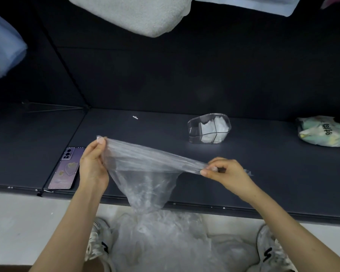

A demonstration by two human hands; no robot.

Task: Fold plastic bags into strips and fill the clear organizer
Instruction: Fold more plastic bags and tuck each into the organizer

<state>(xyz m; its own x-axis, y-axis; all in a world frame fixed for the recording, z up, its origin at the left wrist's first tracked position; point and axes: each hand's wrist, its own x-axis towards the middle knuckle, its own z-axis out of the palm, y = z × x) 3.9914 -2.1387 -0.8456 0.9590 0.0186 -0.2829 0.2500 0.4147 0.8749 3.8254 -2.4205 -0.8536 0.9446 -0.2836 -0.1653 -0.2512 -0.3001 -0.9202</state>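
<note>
1. The left hand (pixel 92 163) and the right hand (pixel 227 174) hold one clear plastic bag (pixel 145 173) in the air above the front part of the dark desk (pixel 263 173).
2. The fingers of the left hand are pressed together on the upper left corner of the bag; the fingers of the right hand pinch the gathered right end.
3. The top edge of the bag is stretched between the hands and slopes down to the right. The rest of the bag hangs down past the front edge of the desk.
4. The clear organizer (pixel 209 128) stands behind the hands, well apart from them, with white folded bags in its right compartments.
5. Between the hands and the organizer the desk is bare.
6. A purple phone (pixel 66 168) lies just beside the left hand, near the front edge.
7. A printed pouch (pixel 324 133) is cut off by the right border.
8. Below the desk edge a heap of clear bags (pixel 165 242) lies between two shoes; single bags there are hard to make out.
</note>
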